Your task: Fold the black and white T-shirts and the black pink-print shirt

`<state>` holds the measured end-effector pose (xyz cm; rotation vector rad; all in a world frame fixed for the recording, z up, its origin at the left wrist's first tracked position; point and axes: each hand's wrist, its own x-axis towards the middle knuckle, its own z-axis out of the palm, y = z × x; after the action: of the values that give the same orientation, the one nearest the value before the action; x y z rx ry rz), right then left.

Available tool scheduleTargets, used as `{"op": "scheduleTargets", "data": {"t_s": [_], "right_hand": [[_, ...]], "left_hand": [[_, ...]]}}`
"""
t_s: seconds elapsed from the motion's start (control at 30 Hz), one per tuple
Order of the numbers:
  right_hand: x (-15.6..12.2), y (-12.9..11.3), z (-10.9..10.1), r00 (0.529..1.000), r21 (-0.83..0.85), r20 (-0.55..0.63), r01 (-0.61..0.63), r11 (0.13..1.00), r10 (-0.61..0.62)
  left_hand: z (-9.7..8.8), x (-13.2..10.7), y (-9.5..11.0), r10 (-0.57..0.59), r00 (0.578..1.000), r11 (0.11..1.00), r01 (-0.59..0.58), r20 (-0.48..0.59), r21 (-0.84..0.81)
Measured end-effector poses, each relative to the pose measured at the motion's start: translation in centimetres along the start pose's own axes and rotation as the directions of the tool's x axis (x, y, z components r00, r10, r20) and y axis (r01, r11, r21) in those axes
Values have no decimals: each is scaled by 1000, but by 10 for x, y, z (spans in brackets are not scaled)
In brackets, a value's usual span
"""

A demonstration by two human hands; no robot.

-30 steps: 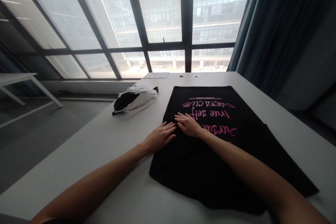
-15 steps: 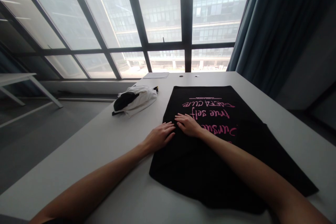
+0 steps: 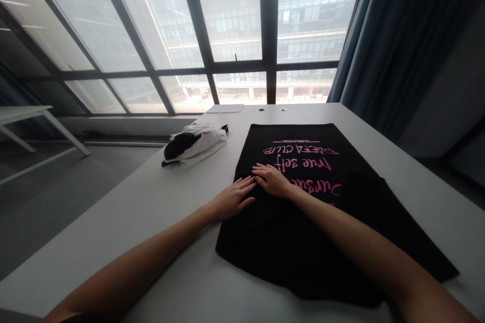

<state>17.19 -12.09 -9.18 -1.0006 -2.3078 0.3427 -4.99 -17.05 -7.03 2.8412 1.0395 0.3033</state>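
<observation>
A black T-shirt (image 3: 299, 242) with pink lettering, upside down from where I look, lies spread on the white table. My left hand (image 3: 233, 199) rests on its left edge, palm down with the fingers stretched out. Flat on the cloth, just left of the lettering, lies my right hand (image 3: 272, 180), its fingers extended and pointing left. The fingertips of both hands meet or nearly meet. My right forearm crosses over the shirt and hides part of the print. Neither hand grips anything.
On the white table (image 3: 159, 222), a crumpled white and black cloth bundle (image 3: 200, 142) sits left of the shirt. White paper (image 3: 225, 108) lies at the far edge, before large windows. A blue curtain (image 3: 379, 50) hangs at right; another table (image 3: 26, 112) stands far left.
My left hand has slid slightly to the right on the shirt, its fingers nearer my right hand. The right hand and the shirt look nearly unchanged.
</observation>
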Motion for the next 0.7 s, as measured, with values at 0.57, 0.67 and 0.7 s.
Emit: {"op": "scheduleTargets", "data": {"t_s": [0.57,0.67,0.7], "right_hand": [[1,-3,-1,997,-39,61,-39,998,41],[1,-2,-2,998,-35,59,-20,999,22],[1,-2,-2,998,-36,62,-16,999,19]], "left_hand": [[3,-1,-4,-48,997,998,46,53,44],[2,-1,-3,-74,995,996,71,73,50],[2,-1,-2,-90,993,995,86,73,52]]}}
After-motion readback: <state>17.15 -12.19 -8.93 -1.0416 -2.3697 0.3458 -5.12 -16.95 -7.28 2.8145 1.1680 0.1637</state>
